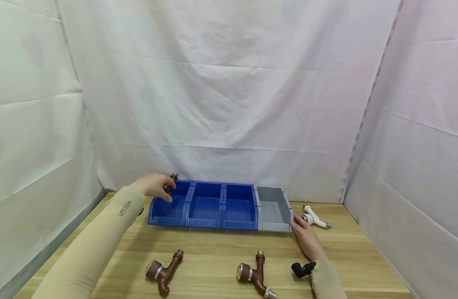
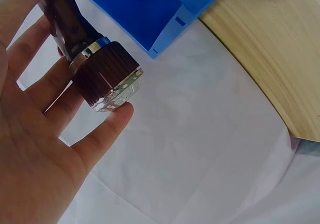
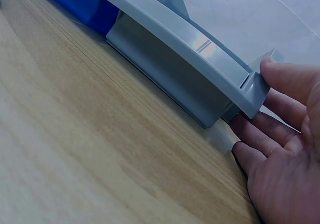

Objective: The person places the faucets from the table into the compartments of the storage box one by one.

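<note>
My left hand (image 1: 156, 185) holds a dark brown faucet (image 2: 105, 71) by the back of the leftmost blue bin (image 1: 167, 220). In the left wrist view the faucet's ribbed knob with a clear cap lies between the fingers; its upper end runs out of frame. At the other end of the bin row, my right hand (image 3: 287, 149) grips the front corner of the grey bin (image 3: 175, 43). The thumb is on the corner's upper side and the fingers are beside and beneath it. Two more blue bins (image 1: 204, 222) stand between these.
Two brown faucets (image 1: 169, 270) (image 1: 259, 276) lie on the wooden table (image 1: 206, 261) in front of the bins. A black elbow-shaped faucet (image 1: 301, 270) is beside the right wrist. Behind the right hand lies a white faucet (image 1: 316, 218). White cloth walls (image 1: 221, 104) enclose the table.
</note>
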`<state>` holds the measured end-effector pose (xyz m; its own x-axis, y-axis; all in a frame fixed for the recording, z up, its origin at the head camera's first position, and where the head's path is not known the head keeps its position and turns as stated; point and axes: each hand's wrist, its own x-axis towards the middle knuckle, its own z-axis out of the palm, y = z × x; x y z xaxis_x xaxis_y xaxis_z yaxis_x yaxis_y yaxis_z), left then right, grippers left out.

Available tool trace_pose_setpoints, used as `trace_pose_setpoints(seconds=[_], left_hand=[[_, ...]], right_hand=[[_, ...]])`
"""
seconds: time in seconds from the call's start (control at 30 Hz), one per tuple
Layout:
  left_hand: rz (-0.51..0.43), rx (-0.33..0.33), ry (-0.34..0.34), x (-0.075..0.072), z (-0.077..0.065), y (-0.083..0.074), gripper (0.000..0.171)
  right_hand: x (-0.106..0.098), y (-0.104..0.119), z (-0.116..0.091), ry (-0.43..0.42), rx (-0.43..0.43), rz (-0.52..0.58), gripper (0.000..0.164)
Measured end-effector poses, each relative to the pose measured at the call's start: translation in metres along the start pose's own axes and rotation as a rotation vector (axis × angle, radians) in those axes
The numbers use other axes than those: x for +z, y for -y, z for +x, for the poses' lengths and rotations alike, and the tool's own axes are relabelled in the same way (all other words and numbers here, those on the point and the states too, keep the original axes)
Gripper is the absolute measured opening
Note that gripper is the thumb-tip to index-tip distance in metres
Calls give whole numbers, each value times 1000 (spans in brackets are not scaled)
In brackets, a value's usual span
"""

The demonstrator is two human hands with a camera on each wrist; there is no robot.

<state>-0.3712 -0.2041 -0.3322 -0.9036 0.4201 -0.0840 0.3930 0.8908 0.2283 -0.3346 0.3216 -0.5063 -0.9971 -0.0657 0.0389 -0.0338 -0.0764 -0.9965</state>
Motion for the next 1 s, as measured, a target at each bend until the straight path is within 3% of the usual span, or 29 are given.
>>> trace_pose_setpoints(seconds=[0.57, 1.0], left_hand=[[10, -12, 7, -3, 3, -3, 53], [-5, -5, -5, 11, 2, 0, 51]], right_hand=[[-1, 1, -2, -5, 17, -22, 61], [2, -5, -7, -3, 6, -17, 61]])
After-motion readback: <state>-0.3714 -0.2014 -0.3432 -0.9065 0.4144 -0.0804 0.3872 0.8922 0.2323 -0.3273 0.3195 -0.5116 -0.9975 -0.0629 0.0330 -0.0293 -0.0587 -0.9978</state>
